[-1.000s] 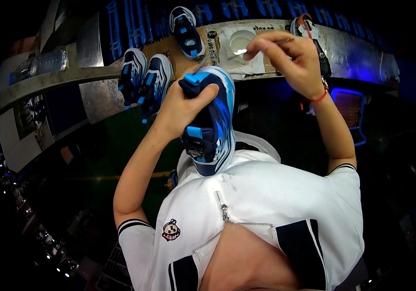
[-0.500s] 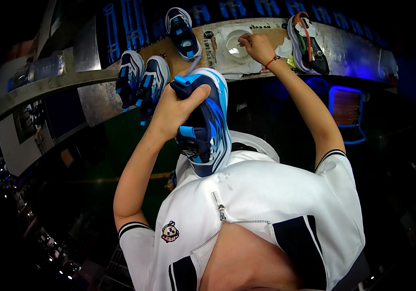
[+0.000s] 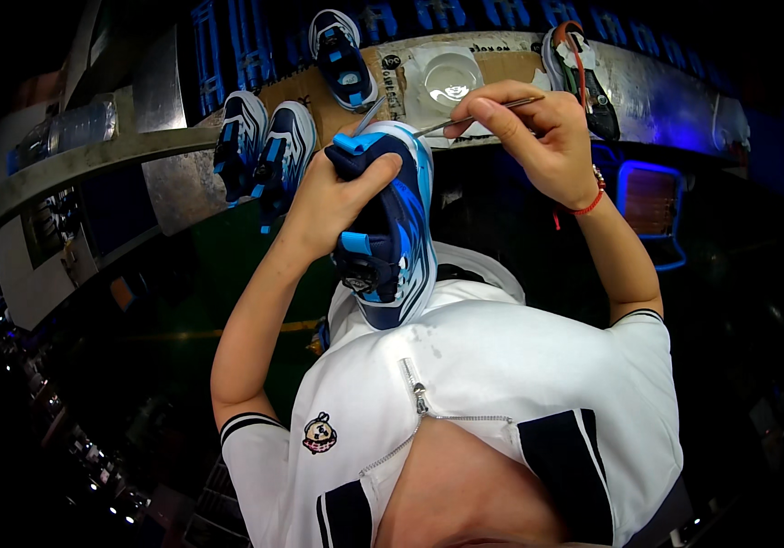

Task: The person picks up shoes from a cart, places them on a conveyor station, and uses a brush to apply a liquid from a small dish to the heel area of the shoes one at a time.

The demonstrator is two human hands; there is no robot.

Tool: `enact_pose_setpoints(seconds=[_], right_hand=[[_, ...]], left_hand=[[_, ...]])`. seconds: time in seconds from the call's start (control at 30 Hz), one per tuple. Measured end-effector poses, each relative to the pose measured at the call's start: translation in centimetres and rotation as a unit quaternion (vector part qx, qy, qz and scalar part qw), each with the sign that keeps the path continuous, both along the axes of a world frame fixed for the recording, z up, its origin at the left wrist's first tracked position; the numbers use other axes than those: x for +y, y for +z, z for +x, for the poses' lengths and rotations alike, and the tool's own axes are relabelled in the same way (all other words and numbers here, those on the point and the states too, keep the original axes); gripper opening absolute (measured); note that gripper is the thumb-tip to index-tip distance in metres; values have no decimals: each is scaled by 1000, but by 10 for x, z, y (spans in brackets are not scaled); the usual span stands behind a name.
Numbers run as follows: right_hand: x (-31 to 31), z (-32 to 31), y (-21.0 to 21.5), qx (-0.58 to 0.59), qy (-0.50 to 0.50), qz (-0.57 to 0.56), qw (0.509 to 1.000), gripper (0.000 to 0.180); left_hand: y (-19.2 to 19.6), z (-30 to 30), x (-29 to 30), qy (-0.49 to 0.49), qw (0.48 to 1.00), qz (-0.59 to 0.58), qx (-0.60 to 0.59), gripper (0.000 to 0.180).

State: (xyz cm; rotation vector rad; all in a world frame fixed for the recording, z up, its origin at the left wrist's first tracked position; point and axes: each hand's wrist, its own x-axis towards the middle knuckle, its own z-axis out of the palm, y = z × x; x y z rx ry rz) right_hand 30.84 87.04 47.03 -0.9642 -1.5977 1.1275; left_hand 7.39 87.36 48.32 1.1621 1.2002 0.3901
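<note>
My left hand [image 3: 342, 196] grips a blue and navy sneaker [image 3: 398, 228] by its heel, thumb over the collar, the toe pointing toward my body. A grey, flat-looking strip or tool [image 3: 371, 114] juts out past the heel near the fingers of that hand; how it is held is hidden. In my right hand [image 3: 547, 132] a slim, pointed, brush-like stick [image 3: 451, 122] is pinched between thumb and fingers. Its tip meets or nearly meets the pale sole edge at the heel. Behind that hand stands a round whitish dish [image 3: 454, 75] with a shiny patch in it.
Two similar sneakers [image 3: 239, 146] stand side by side at the bench's left, and another sneaker [image 3: 341, 59] lies farther back. A black, green and orange shoe [image 3: 582, 82] is at the right. A metal rail [image 3: 90, 171] crosses the left. A blue-framed stool [image 3: 652, 201] stands beyond the bench.
My right hand has come from the dish toward me, bringing the stick to the sneaker's heel. The left hand and the sneaker have barely moved.
</note>
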Motion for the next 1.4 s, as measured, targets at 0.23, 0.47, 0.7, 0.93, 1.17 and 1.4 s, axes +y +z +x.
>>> enact_pose_setpoints(seconds=[0.23, 0.47, 0.7, 0.93, 1.17, 1.4], right_hand=[[0, -10, -6, -38, -4, 56, 998, 16], [2, -10, -2, -92, -3, 71, 993, 16], [-3, 0, 9, -79, 44, 53, 995, 14], [-6, -3, 15, -108, 60, 26, 992, 15], [-1, 0, 14, -69, 34, 45, 996, 17], [2, 14, 15, 89, -57, 13, 994, 27]], left_hand=[[-5, 1, 1, 1, 1000, 15, -7, 41], [-8, 2, 0, 7, 1000, 24, -18, 41], [-10, 0, 0, 9, 1000, 28, -3, 38], [-4, 1, 2, 0, 1000, 24, 6, 36], [-4, 1, 4, 10, 1000, 11, -8, 40], [-1, -27, 16, 71, 988, -75, -119, 69]])
